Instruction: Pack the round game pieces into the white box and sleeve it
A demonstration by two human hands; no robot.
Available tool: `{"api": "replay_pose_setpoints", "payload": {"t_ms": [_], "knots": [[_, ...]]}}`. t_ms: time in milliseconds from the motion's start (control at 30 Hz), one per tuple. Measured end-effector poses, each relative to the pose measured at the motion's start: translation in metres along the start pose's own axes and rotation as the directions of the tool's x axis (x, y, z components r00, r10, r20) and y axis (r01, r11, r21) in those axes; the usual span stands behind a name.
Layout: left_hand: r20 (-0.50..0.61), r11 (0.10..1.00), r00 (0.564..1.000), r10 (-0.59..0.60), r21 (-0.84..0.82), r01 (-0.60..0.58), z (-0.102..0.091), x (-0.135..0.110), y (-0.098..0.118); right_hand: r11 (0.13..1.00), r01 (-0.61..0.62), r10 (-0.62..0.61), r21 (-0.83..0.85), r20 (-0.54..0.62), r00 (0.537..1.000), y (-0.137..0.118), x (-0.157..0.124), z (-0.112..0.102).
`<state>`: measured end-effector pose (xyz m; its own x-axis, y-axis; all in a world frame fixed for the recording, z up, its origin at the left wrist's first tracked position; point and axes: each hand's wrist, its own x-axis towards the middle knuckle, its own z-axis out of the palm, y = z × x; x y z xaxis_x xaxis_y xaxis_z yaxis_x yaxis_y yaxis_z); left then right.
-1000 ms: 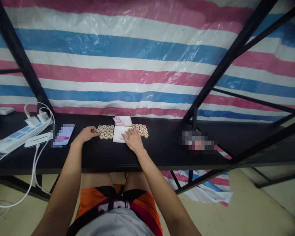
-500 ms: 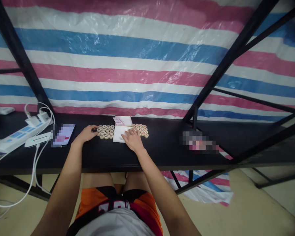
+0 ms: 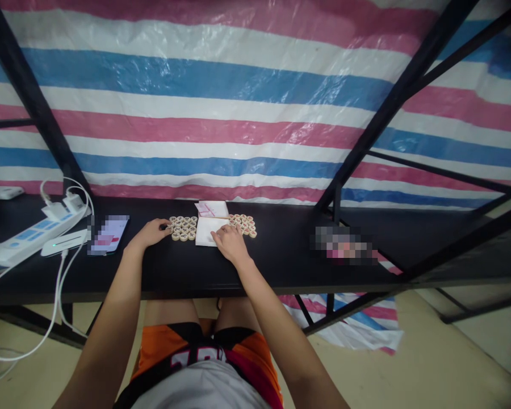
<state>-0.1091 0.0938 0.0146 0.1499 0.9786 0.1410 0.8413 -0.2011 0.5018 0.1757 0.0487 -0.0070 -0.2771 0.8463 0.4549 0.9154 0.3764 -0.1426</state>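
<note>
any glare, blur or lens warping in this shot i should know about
Head view: white glare streaks on the striped plastic sheet; head view: black posts spread outward toward the top, perhaps partly wide-lens stretch; head view: markings on the round pieces beside the left hand too small and soft to read; head view: pixel blocks hide part of the phone.

Box (image 3: 205, 234) lies between 2 disc clusters (image 3: 184, 228) on table (image 3: 289, 255).
</note>
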Motion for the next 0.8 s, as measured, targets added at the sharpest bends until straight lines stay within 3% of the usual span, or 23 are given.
{"api": "replay_pose_setpoints", "payload": {"t_ms": [233,467,600,800], "knots": [[-0.149,0.994,0.986,0.072,0.086,-0.060,0.008,-0.003,0.022,0.999,0.022,-0.022,-0.035,0.016,1.000,-0.001,0.000,-0.002],[-0.091,0.940,0.935,0.342,0.058,-0.337,0.027,-0.007,0.059,0.997,0.053,-0.051,-0.055,0.043,0.998,-0.003,0.000,-0.002],[-0.085,0.927,0.923,0.374,0.059,-0.370,0.031,-0.007,0.062,0.998,0.054,-0.053,-0.021,0.045,0.998,-0.002,0.000,-0.001],[-0.094,0.919,0.915,0.393,0.013,-0.393,0.033,-0.008,0.065,0.989,0.098,-0.094,0.107,-0.045,0.995,0.000,0.001,-0.002]]}}
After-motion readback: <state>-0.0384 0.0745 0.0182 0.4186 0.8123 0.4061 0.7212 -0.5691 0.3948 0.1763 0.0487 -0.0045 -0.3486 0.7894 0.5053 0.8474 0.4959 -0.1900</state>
